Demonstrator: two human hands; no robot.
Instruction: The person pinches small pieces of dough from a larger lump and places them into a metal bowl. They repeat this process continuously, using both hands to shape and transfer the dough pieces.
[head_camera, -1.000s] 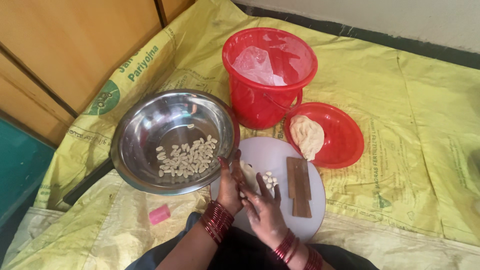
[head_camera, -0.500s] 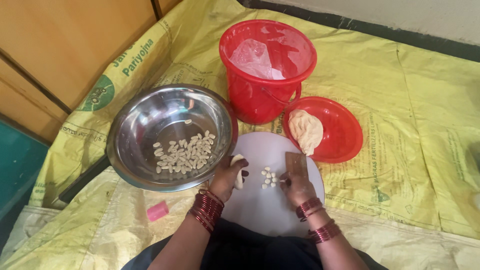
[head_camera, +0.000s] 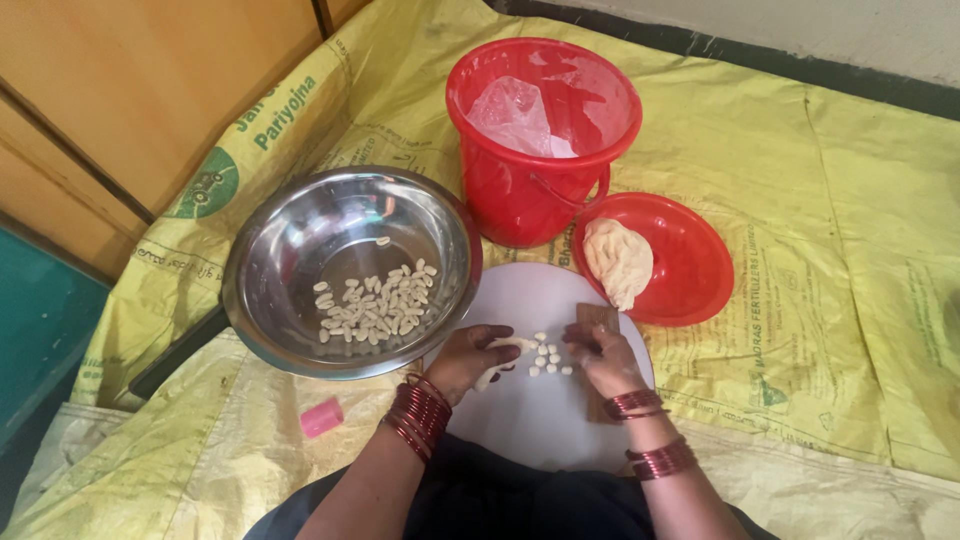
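Your left hand (head_camera: 478, 355): resting on the round white board (head_camera: 530, 420), fingers curled around a pale roll of dough (head_camera: 503, 358) that lies under them, its ends showing beyond the fingers. Red bangles sit at the wrist.

Your right hand (head_camera: 603, 357): laid over a flat brown wooden piece (head_camera: 597, 318) at the board's right edge, fingers bent down on it. Only its top end shows past your knuckles, so you may be gripping it or merely pressing it; the view does not settle that.

Cut dough pieces (head_camera: 548, 359): a small cluster of pale bits on the board, between your two hands, just beside the roll's right end.

Steel bowl (head_camera: 270, 260): left of the board, its rim overlapping the board's edge; a heap of small shaped dough pieces (head_camera: 375, 303) lies in its bottom.

Red lid (head_camera: 690, 260): upturned, just beyond the board on the right, holding a lump of dough (head_camera: 617, 262).

Red bucket (head_camera: 530, 200): behind the board, touching the lid, with clear plastic (head_camera: 515, 115) inside.

Small pink object (head_camera: 321, 417): on the yellow woven sheet (head_camera: 850, 250), near your left forearm.

Wooden panel (head_camera: 120, 90): upper left, beyond the sheet.
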